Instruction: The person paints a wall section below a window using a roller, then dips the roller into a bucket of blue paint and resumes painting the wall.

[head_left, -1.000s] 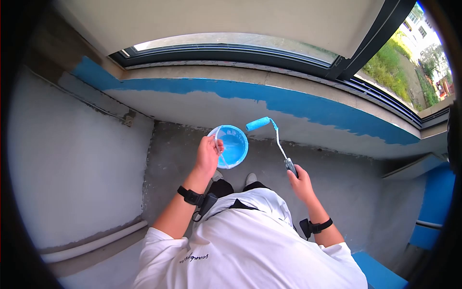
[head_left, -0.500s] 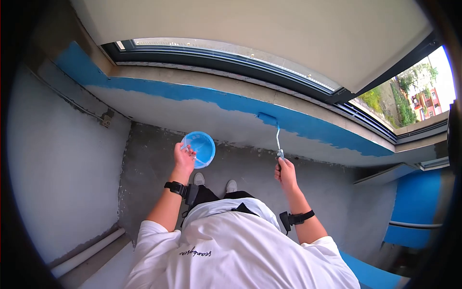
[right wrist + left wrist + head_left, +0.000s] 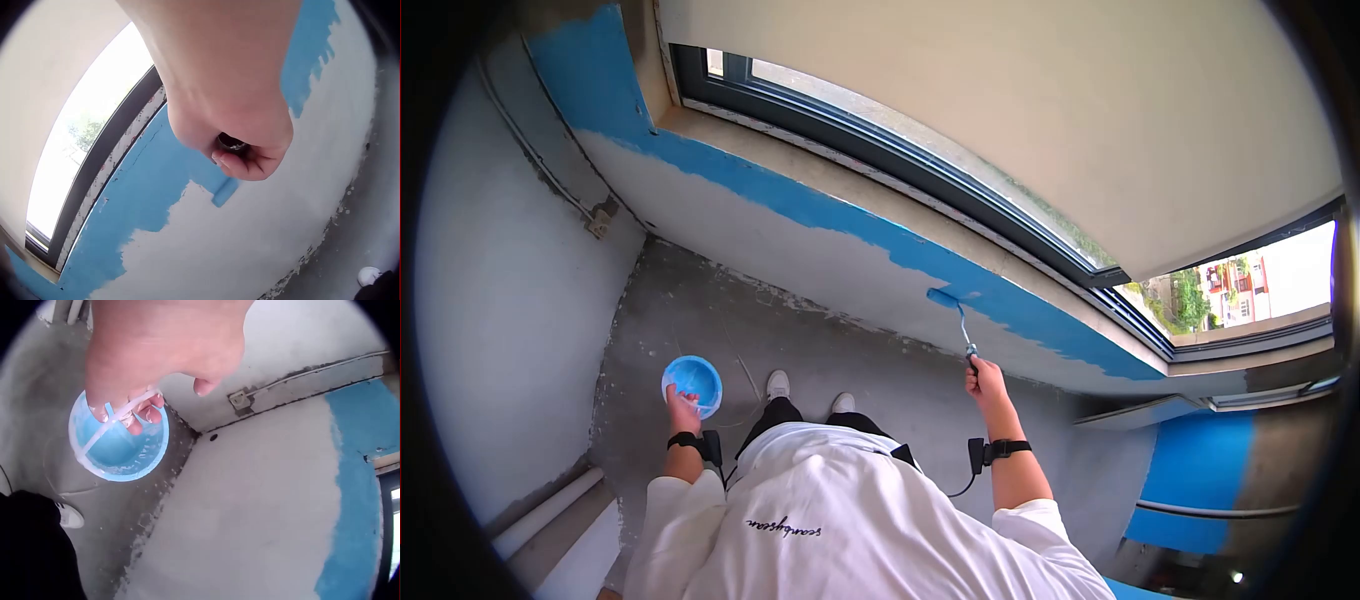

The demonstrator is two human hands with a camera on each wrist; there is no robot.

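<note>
My left hand holds a bucket of light blue paint by its pale plastic handle, out to my left over the floor. In the left wrist view the fingers hook around that handle and carry white-blue smears. My right hand grips the dark handle of a paint roller. Its blue sleeve lies against the wall, at the lower edge of the blue painted band. From the right wrist the sleeve shows beyond my curled fingers, while most of the frame is hidden behind the hand.
Below the blue band the wall is whitish down to the grey concrete floor. A sill and dark window frame run above it, with a pale blind. White pipes lie at lower left; my shoes stand between bucket and wall.
The roller has gone from the air near the bucket onto the wall, its sleeve now touching the band's lower edge. The bucket has swung left, away from the wall. My view has turned.
</note>
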